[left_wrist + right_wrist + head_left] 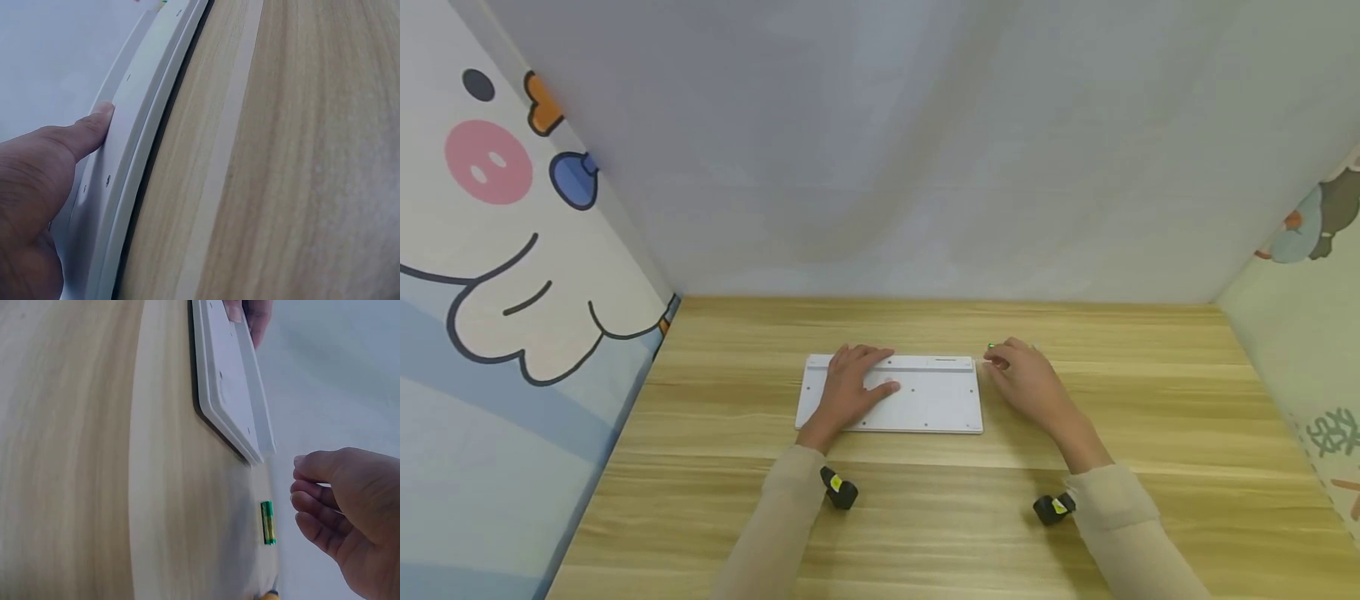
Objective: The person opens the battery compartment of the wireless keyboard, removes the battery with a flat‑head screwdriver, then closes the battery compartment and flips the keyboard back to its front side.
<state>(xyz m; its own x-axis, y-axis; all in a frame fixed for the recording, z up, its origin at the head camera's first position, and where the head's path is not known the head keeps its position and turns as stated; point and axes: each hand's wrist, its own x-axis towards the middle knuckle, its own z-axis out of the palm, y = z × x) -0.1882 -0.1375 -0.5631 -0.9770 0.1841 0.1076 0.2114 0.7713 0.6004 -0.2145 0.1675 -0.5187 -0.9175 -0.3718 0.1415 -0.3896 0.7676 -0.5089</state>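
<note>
A white keyboard (936, 408) lies face down on the wooden table, its raised bar along the far edge and small screws dotting its underside. My left hand (847, 387) rests across its left half. The left thumb (94, 128) lies straight on the flat underside, while the other fingers reach over the bar. Just off the keyboard's right end is my right hand (1026, 383), thumb and fingers bent with their tips close together. Whether anything small is between those fingertips I cannot tell. Below them in the right wrist view lies a green battery (268, 522).
Past the battery, an orange-yellow object (270, 595) with a thin tip is partly cut off by the frame. Behind the table (925, 517) hangs a pale grey curtain-like backdrop (880, 167). Printed panels stand at left and right. Each wrist wears a small black camera (841, 492).
</note>
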